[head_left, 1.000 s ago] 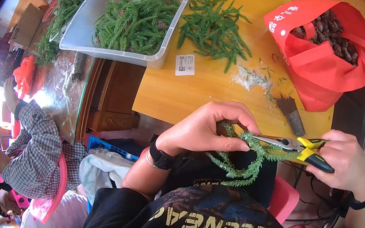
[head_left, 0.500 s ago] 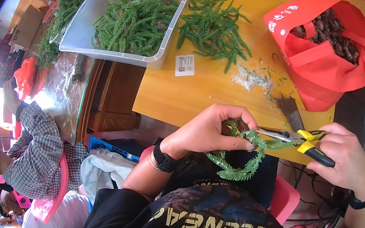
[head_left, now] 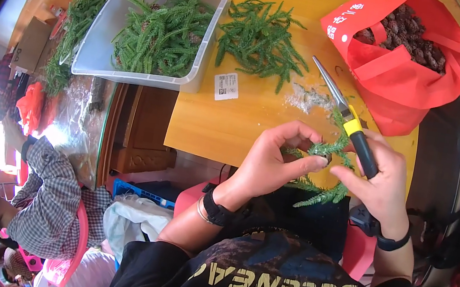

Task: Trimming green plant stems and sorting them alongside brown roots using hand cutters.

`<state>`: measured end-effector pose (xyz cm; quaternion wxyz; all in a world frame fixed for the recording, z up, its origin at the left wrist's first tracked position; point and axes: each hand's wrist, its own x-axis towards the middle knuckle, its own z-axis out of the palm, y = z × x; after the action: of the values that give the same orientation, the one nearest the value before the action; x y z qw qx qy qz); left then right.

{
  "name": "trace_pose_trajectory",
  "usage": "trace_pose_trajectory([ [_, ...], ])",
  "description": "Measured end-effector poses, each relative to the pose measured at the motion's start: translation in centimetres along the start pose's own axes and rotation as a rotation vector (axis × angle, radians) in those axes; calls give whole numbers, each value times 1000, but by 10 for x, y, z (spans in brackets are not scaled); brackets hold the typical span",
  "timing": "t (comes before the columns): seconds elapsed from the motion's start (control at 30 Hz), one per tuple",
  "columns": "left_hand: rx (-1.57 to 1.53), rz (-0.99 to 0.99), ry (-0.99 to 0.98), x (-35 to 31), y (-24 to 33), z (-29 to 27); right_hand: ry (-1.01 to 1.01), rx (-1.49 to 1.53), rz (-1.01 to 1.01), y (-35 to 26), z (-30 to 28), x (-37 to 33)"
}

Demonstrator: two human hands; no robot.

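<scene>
Yellow tabletop (head_left: 214, 129) spreads just beyond both hands. Between them hangs a curled green sprig (head_left: 336, 148), pinched by the left hand's (head_left: 286, 153) thumb and fingers; the right hand (head_left: 383, 175) grasps yellow-and-black pliers (head_left: 352, 126), nose pointing away. Past the grip lie loose sprigs (head_left: 262, 42), flanked by a translucent bin (head_left: 131, 77) leftward and a red bag (head_left: 398, 80) of pinecones (head_left: 406, 36) rightward.
</scene>
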<state>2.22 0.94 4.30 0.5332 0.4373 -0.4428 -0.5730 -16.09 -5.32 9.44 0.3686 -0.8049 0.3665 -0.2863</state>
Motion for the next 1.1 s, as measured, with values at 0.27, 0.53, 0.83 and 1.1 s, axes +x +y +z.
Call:
trace_pose_trajectory([
  [0.27, -288, -34, -25, -1, -6, -4, 58, 107, 78, -1, 13, 1],
  [0.53, 254, 171, 84, 3, -12, 11, 162, -69, -112, 8, 18, 2],
  [0.83, 135, 222, 169, 4, -20, 12, 91, 6, 51, 4, 14, -5],
  [1.1, -20, 198, 135, -2, -16, 11, 166, 26, 10, 9, 15, -10],
])
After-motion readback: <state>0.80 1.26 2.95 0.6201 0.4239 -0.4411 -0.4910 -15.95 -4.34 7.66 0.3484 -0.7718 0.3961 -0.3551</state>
